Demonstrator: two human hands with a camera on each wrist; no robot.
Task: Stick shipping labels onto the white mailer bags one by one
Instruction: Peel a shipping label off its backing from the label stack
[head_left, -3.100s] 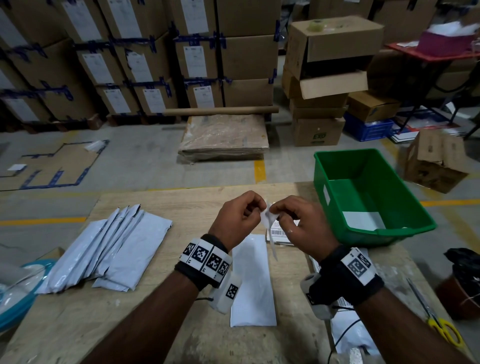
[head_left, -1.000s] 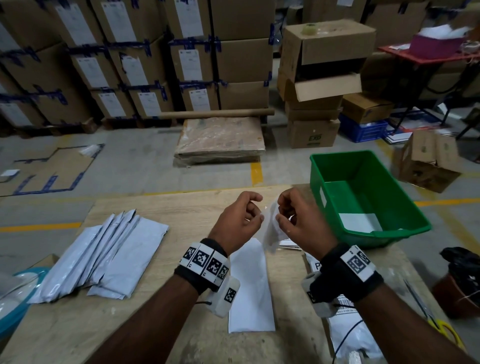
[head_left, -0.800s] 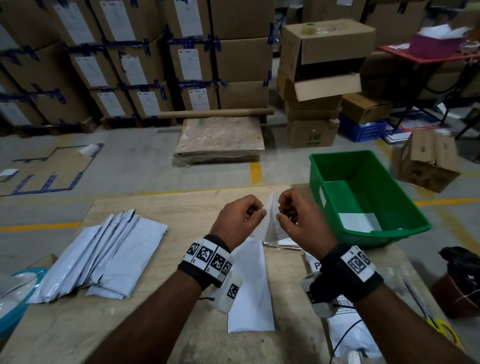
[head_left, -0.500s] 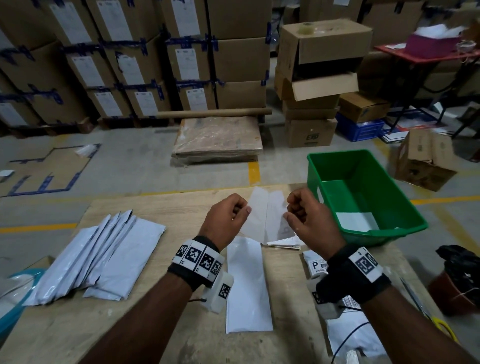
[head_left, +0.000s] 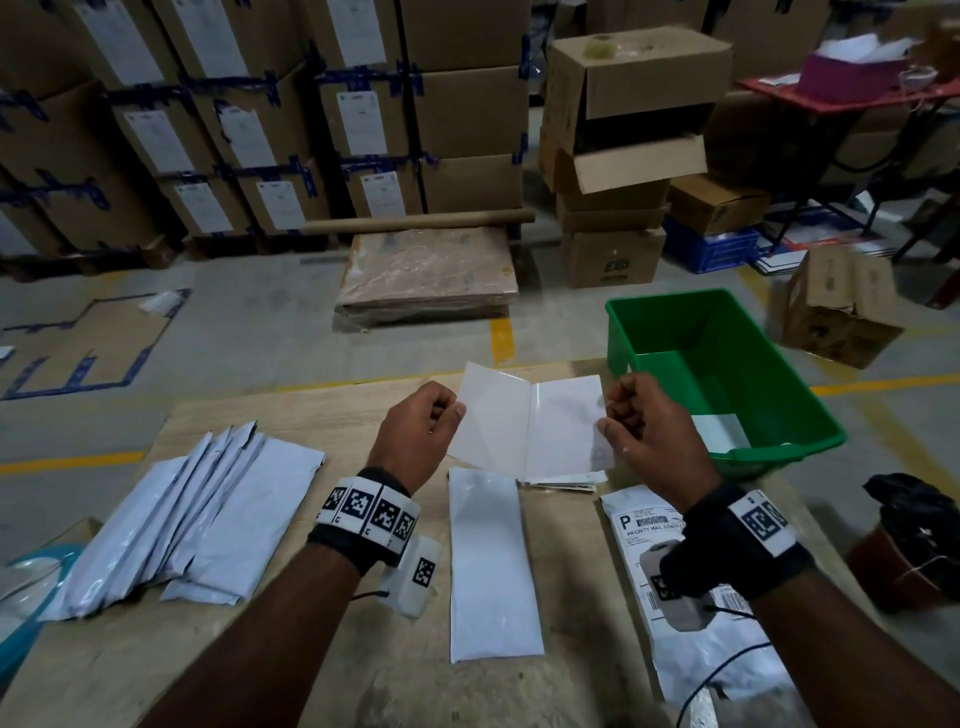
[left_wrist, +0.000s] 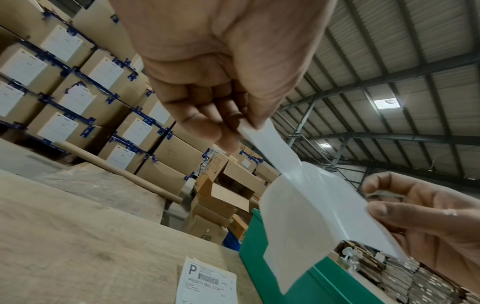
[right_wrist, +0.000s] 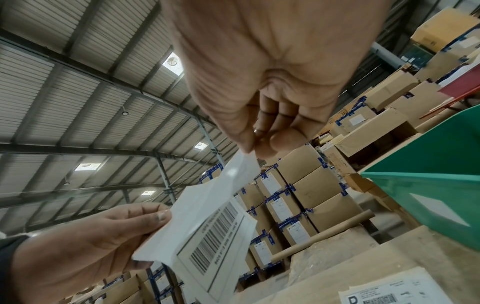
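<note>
Above the wooden table (head_left: 322, 665) my two hands hold a shipping label that is partly peeled from its backing. My left hand (head_left: 452, 415) pinches the left edge of the matte label (head_left: 493, 415). The right wrist view shows that label's printed barcode face (right_wrist: 215, 232) and my left hand (right_wrist: 161, 214). My right hand (head_left: 605, 421) pinches the glossy backing sheet (head_left: 563, 421), which still joins the label along the middle. A plain white mailer bag (head_left: 491, 566) lies flat on the table just below both hands.
Several unlabelled mailers (head_left: 197, 519) are fanned out at the left. A small stack of labels (head_left: 563, 480) lies beyond the plain bag. A labelled mailer (head_left: 644, 525) lies under my right wrist. A green bin (head_left: 727, 374) stands at the table's right end, with a black bag (head_left: 914, 519) beside it.
My hands have drawn apart, left hand leftward and right hand rightward. The label has come away from its backing and now spreads wide between them.
</note>
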